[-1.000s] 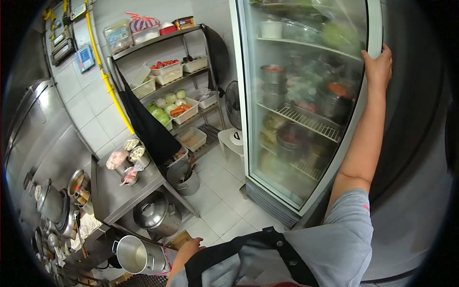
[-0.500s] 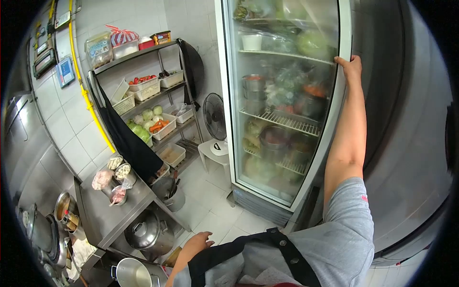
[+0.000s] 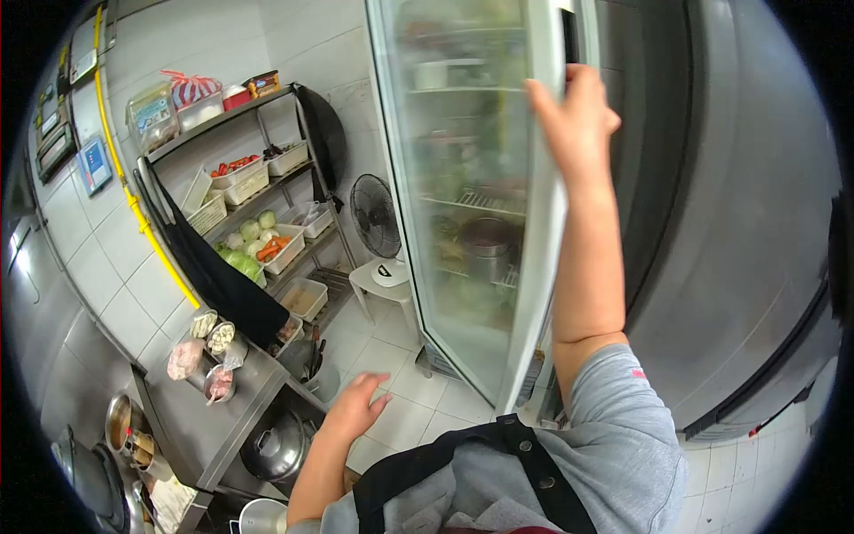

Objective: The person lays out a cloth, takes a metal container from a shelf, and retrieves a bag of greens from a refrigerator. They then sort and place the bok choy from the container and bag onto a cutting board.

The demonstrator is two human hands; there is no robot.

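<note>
My right hand point(image 3: 583, 120) grips the outer edge of the glass fridge door point(image 3: 538, 214), its thumb on the front of the frame and its fingers behind. The door stands ajar, swung out toward me. Through the hazy glass show wire shelves, a metal pot point(image 3: 487, 238) and blurred foods. My left hand point(image 3: 358, 405) hovers low over the tiled floor, fingers apart, with nothing in it.
Left of the fridge are a fan point(image 3: 375, 216) on a white stool point(image 3: 384, 287) and a metal rack point(image 3: 218, 116) with vegetable baskets. A steel counter point(image 3: 213, 427) bears bowls of food. Below it sits a lidded pot point(image 3: 274, 445).
The fridge door has swung open from shut, pulled by my right hand. My left hand has risen and its fingers have spread. The view has shifted to the right.
</note>
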